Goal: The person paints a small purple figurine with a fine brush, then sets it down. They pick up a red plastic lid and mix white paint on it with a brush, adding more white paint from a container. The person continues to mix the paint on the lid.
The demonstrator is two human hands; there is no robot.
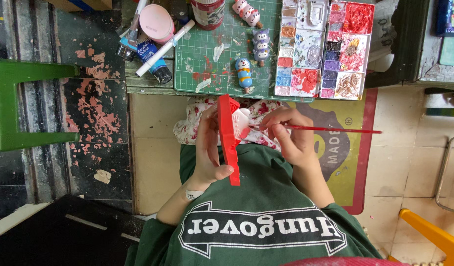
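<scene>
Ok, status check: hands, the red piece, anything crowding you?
Left hand grips flat red painted panel, held edge-on over lap. Right hand holds thin red-handled paintbrush, tip at the panel. Nothing between them; paint-stained plastic palette and green cutting mat sit ahead.

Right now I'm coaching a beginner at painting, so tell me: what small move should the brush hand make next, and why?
Probably a short stroke along the white patch beside the flat red-painted piece. The right hand holds the thin red-handled brush with its tip at that unpainted spot, and the left hand grips the piece on edge, steadying it. The paint palette lies further off on the table.
</scene>
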